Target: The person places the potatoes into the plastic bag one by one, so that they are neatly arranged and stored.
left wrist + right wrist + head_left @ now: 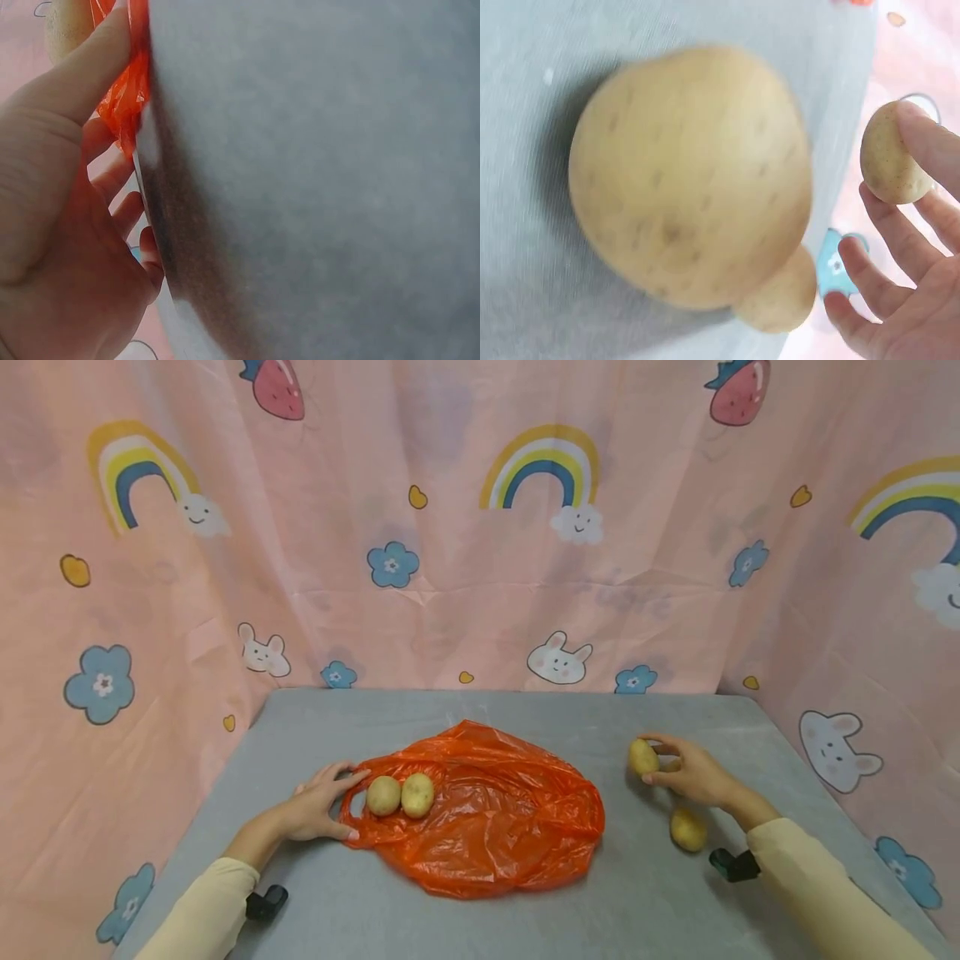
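Observation:
An orange plastic bag (487, 835) lies spread on the grey table. Two potatoes, one (383, 796) beside the other (417, 795), rest on its left end. My left hand (315, 806) touches the bag's left edge near the handle hole, thumb and index finger spread wide apart; its thumb (97, 67) lies against the plastic in the left wrist view. Right of the bag, my right hand (693, 774) holds a potato (643, 757) between thumb and fingers. Below that hand lies another potato (687, 829). The right wrist view shows a large near potato (690, 176) partly covering one behind (780, 296).
The grey table (600, 910) backs onto a pink printed curtain (480, 610), which also hangs at both sides. A black wrist mount (267, 902) is at my left sleeve and another black mount (735, 865) at my right.

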A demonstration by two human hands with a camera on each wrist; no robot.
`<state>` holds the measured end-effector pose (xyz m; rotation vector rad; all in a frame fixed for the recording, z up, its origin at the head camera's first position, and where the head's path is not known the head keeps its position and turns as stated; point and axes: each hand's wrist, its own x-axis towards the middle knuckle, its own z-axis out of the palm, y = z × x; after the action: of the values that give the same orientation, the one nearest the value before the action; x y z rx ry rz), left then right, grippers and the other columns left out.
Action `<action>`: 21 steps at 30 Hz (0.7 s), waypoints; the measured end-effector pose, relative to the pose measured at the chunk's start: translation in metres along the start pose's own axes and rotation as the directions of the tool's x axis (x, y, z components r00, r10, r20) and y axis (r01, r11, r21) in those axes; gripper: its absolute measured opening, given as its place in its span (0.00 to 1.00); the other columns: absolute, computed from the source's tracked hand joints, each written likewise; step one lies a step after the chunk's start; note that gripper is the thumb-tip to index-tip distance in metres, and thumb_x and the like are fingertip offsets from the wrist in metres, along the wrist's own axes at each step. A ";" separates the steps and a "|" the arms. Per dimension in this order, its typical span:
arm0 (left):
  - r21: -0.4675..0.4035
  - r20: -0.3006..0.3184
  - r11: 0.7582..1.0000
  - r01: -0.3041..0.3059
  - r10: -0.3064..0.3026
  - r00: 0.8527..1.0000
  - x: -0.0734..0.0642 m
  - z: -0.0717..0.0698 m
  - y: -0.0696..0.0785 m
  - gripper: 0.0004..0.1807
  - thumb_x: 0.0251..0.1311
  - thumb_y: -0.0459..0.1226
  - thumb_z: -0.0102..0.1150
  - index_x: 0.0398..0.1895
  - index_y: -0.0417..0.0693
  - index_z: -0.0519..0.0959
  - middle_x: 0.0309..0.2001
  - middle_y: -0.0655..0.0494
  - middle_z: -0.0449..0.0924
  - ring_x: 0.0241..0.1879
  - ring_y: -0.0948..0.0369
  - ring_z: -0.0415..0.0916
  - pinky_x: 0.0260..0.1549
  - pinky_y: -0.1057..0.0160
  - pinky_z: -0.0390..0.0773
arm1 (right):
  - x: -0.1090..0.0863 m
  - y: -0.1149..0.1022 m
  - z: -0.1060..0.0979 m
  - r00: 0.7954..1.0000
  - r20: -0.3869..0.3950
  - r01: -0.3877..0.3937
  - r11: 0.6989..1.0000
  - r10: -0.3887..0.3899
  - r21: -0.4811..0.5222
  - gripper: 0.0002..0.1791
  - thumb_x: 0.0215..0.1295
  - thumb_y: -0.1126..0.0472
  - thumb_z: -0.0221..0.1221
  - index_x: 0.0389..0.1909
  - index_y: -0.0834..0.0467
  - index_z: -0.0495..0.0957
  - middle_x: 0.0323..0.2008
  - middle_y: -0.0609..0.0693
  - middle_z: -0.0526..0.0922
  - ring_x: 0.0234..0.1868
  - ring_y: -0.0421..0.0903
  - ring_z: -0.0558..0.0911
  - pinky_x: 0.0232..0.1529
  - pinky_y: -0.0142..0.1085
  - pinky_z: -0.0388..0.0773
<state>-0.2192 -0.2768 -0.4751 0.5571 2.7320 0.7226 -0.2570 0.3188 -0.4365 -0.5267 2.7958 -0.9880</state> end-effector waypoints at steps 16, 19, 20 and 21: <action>0.003 -0.007 1.000 -0.005 0.005 1.000 -0.001 0.000 0.002 0.54 0.50 0.53 0.76 0.78 0.49 0.61 0.76 0.37 0.53 0.75 0.34 0.49 0.60 0.19 0.50 | -0.007 -0.056 0.013 0.999 -0.019 0.038 0.986 -0.035 0.163 0.35 0.65 0.57 0.67 0.70 0.62 0.67 0.59 0.67 0.79 0.58 0.64 0.80 0.56 0.60 0.78; 0.001 -0.005 1.000 0.000 0.000 1.000 -0.001 0.000 0.001 0.54 0.50 0.53 0.76 0.78 0.49 0.61 0.77 0.37 0.52 0.75 0.34 0.49 0.60 0.19 0.49 | -0.008 -0.063 0.017 0.999 -0.013 0.042 0.980 -0.041 0.194 0.34 0.65 0.57 0.68 0.69 0.61 0.67 0.60 0.67 0.78 0.59 0.64 0.80 0.57 0.60 0.78; 0.005 -0.005 1.000 -0.001 0.001 1.000 -0.001 0.000 0.000 0.54 0.50 0.53 0.76 0.78 0.49 0.61 0.76 0.37 0.53 0.75 0.34 0.49 0.60 0.19 0.49 | -0.008 -0.066 0.018 0.999 -0.012 0.048 0.978 -0.047 0.203 0.34 0.65 0.57 0.68 0.69 0.62 0.67 0.61 0.67 0.78 0.59 0.65 0.80 0.58 0.60 0.77; 0.007 -0.004 1.000 -0.001 0.001 1.000 -0.001 0.000 0.000 0.54 0.50 0.53 0.76 0.78 0.49 0.61 0.76 0.37 0.53 0.75 0.34 0.49 0.60 0.19 0.49 | -0.009 -0.068 0.019 0.999 -0.010 0.054 0.976 -0.053 0.209 0.34 0.65 0.58 0.67 0.69 0.62 0.67 0.61 0.67 0.77 0.60 0.65 0.79 0.58 0.61 0.77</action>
<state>-0.2180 -0.2771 -0.4747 0.5586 2.7392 0.7153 -0.2254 0.2617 -0.4088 -0.5740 2.6503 -1.2779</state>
